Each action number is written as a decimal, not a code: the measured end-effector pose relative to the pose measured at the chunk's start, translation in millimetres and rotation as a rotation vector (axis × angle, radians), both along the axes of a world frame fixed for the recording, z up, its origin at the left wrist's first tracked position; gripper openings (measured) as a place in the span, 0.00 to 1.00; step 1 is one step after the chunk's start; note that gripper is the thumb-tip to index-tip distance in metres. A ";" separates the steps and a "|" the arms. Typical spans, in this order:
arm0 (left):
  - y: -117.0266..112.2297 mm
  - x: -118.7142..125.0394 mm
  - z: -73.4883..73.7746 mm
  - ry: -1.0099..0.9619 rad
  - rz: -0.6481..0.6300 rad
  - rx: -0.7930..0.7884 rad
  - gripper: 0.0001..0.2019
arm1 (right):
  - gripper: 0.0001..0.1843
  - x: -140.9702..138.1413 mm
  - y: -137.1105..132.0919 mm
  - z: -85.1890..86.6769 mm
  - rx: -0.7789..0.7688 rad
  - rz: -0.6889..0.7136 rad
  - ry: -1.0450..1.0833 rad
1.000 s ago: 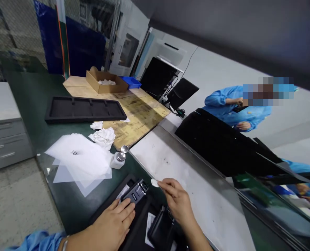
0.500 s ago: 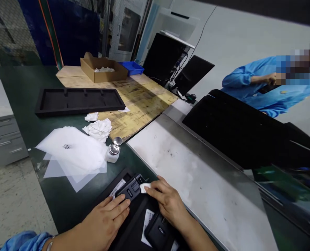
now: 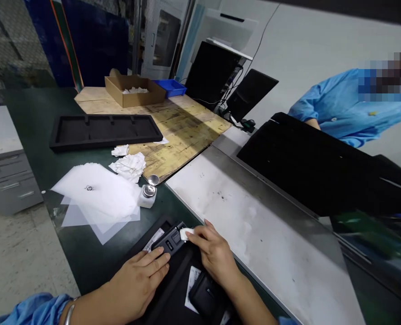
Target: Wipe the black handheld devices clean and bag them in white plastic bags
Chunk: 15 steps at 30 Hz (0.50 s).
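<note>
A small black handheld device (image 3: 171,244) with a light logo plate lies in a black foam tray (image 3: 180,272) at the front edge of the bench. My left hand (image 3: 141,280) rests on its near end, fingers stretched out and lying flat. Between the fingertips of my right hand (image 3: 216,253) is a folded white wipe (image 3: 186,234), pressed to the far end of the device. A second black device (image 3: 202,293) sits in the tray below my right wrist, partly hidden, beside a white printed label (image 3: 192,284).
Beyond the tray stand a white dispenser bottle (image 3: 147,196) with its metal lid up, a stack of white sheets (image 3: 99,194) and crumpled tissues (image 3: 129,167). Farther back are another foam tray (image 3: 107,143), a cardboard box (image 3: 142,100) and a blue bin (image 3: 173,88). A co-worker in blue (image 3: 339,108) is across the bench.
My right hand has moved the wipe slightly up and left, over the device's end. The co-worker's raised hand has come down.
</note>
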State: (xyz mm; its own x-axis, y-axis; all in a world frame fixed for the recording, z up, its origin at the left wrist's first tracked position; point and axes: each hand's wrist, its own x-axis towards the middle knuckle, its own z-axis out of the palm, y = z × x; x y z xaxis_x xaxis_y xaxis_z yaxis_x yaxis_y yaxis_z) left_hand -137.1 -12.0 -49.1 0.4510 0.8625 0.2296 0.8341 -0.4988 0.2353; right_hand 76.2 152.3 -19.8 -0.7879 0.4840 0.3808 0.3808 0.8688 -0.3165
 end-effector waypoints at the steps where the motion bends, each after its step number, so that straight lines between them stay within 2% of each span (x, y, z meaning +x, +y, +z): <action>1: -0.3 0.2 -0.1 -0.024 0.005 0.001 0.27 | 0.21 8.6 -8.3 1.6 -0.023 -0.024 0.002; 3: -1.0 0.6 -0.6 -0.060 0.015 0.011 0.25 | 0.21 17.1 -28.1 5.1 -0.109 -0.112 0.038; 6: -3.0 0.7 -2.6 -0.090 0.015 0.038 0.22 | 0.21 1.6 -60.4 2.3 -0.206 -0.277 0.165; 8: -4.7 0.6 -5.2 -0.095 0.015 0.050 0.20 | 0.20 -21.1 -78.1 -7.5 -0.140 -0.344 0.195; 12: -7.7 0.9 -13.0 -0.075 0.021 0.075 0.19 | 0.21 -54.6 -96.5 -29.0 0.092 -0.382 0.066; 15: -8.1 1.6 -19.5 -0.093 0.029 0.105 0.19 | 0.21 -57.5 -97.8 -33.7 0.048 -0.366 -0.002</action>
State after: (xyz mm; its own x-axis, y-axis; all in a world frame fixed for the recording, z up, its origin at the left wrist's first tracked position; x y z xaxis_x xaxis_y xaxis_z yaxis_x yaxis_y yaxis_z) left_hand -135.5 -20.1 -68.6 0.3989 0.8438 0.3590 0.8254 -0.5010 0.2602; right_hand 18.6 54.5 -53.6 -0.5664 0.7158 0.4083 0.6698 0.6885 -0.2780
